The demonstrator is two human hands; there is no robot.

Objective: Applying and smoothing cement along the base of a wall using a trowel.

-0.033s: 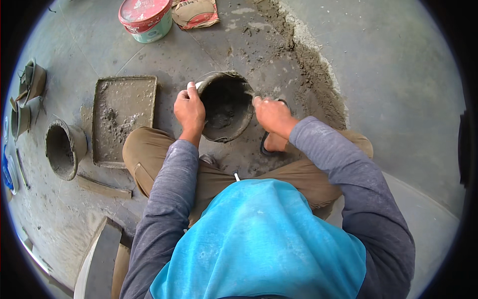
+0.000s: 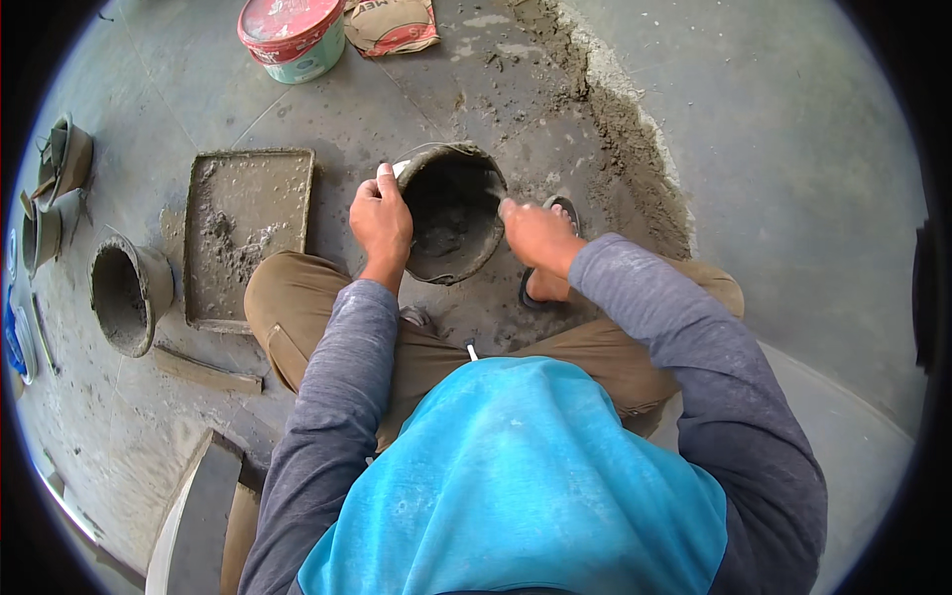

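Note:
A mortar-caked bucket [image 2: 483, 248] stands on the floor between my bent legs, tilted so that its dark inside faces me. Some wet grey mortar [image 2: 443, 234] lies inside. My left hand [image 2: 381, 218] grips the bucket's left rim, thumb up, beside a pale patch on the edge. At the right rim my right hand [image 2: 538, 234] is closed like a fist. A thin greyish blur shows by its fingertips inside the bucket; what it holds cannot be made out. The thin wire handle arches over the bucket's far rim.
Left of me lies a square tray [image 2: 248, 188] with mortar lumps. Beyond it stand a second mortar-caked bucket [image 2: 149, 283] and smaller pails [image 2: 42, 238]. A red-lidded tub [image 2: 297, 50] and a paper bag [image 2: 392, 25] sit at the far side. Rubble [image 2: 635, 169] runs along the right.
My right hand has shifted slightly left and nearer to me along the bucket's right rim. The left hand and the bucket have barely moved.

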